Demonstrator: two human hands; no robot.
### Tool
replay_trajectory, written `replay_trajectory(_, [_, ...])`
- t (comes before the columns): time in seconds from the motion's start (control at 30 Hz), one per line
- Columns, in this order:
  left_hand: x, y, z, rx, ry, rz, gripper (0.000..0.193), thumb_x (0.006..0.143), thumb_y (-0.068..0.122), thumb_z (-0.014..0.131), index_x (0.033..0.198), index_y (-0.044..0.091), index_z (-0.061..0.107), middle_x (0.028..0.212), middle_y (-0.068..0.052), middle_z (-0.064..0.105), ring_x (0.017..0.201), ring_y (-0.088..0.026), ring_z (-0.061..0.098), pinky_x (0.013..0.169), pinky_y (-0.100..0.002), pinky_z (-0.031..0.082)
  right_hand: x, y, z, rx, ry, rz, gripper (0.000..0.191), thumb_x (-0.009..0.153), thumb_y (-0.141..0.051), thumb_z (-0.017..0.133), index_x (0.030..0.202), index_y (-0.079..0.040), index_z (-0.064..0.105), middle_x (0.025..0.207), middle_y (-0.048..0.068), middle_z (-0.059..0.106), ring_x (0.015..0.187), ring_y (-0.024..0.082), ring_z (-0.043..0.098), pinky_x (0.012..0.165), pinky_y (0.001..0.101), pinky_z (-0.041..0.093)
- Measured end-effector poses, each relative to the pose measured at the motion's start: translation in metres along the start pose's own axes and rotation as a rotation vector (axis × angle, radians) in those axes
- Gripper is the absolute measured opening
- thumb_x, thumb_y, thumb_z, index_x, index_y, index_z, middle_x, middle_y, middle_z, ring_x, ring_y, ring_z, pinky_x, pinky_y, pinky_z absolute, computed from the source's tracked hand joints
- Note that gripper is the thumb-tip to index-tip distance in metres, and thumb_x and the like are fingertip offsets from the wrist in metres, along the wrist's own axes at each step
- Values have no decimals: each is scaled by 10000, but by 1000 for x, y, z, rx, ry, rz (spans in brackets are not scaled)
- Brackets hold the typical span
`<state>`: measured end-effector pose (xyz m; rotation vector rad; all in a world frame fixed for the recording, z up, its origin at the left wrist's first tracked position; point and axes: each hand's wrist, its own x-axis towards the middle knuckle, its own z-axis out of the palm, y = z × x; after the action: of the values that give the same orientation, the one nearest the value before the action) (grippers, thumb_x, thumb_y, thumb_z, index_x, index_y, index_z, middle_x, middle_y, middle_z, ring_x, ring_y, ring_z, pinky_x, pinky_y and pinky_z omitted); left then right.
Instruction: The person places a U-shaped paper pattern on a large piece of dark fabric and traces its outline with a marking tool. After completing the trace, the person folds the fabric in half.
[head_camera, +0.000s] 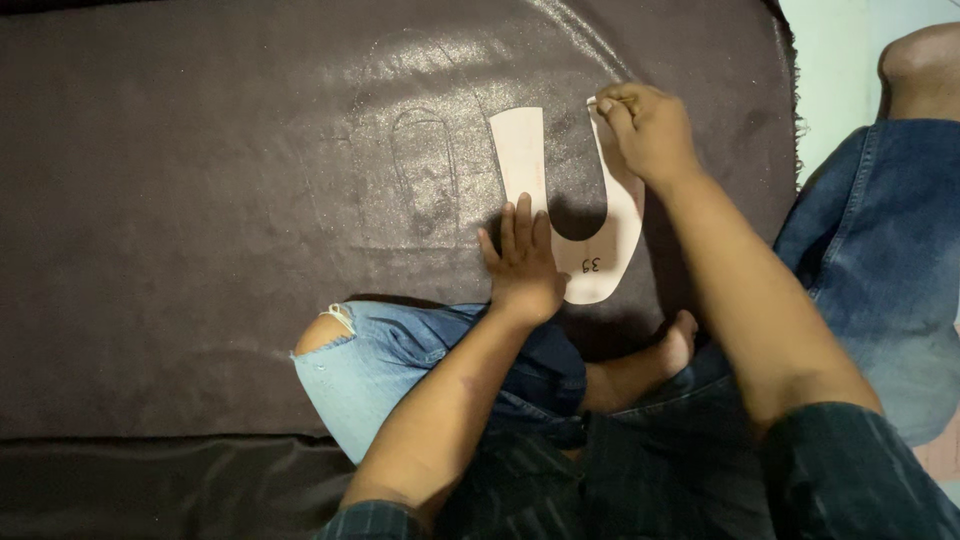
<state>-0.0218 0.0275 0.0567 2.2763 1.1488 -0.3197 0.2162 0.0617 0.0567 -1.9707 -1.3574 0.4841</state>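
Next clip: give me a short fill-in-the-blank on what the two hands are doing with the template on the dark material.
1. The left hand lies ____ on the U-shaped paper template, palm down.
2. The template lies on a sheet of dark ____ leather-like material.
3. The right hand is at the tip of the template's ____ arm, as seen in the picture.
4. A faint traced outline shows to the ____ of the template in the picture.

Missing words: flat; brown; right; left
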Motion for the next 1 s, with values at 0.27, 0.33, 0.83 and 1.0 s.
replay_trajectory(0.27, [6, 5, -1, 9, -55, -24, 1014, 801, 426, 778, 1572, 69, 223, 1687, -157, 13, 1560, -370, -35, 1181, -715, -18, -76, -18, -32, -256, -227, 127, 234, 1030, -249, 616, 1092, -91, 778, 1002, 184, 747, 879, 371, 718, 801, 461, 559])
replay_trajectory(0.33, [6, 4, 1, -3, -25, -16, 1016, 792, 420, 790, 1567, 66, 236, 1685, -154, 29, 1561, -374, -22, 1182, -720, -6, -95, -25, -34, -251, -253, 147, 231, 1021, -249, 619, 1087, -90, 773, 1001, 185, 746, 882, 382, 713, 785, 466, 557])
replay_trajectory(0.83, [11, -8, 15, 3, 154, 46, 1056, 707, 462, 846, 1527, 55, 320, 1657, -156, 116, 1549, -370, 79, 1181, -734, 100, -107, -25, -10, -342, -181, 96, 213, 1027, -211, 592, 992, -87, 763, 928, 181, 737, 778, 352, 720, 721, 440, 566])
replay_trajectory(1.0, [8, -8, 7, 10, 105, 44, 1049, 734, 460, 842, 1538, 48, 308, 1664, -160, 97, 1547, -377, 63, 1172, -727, 83, -61, 1, -1, -275, -38, 50, 206, 1030, -224, 626, 1028, -56, 745, 961, 183, 743, 826, 372, 712, 752, 467, 550])
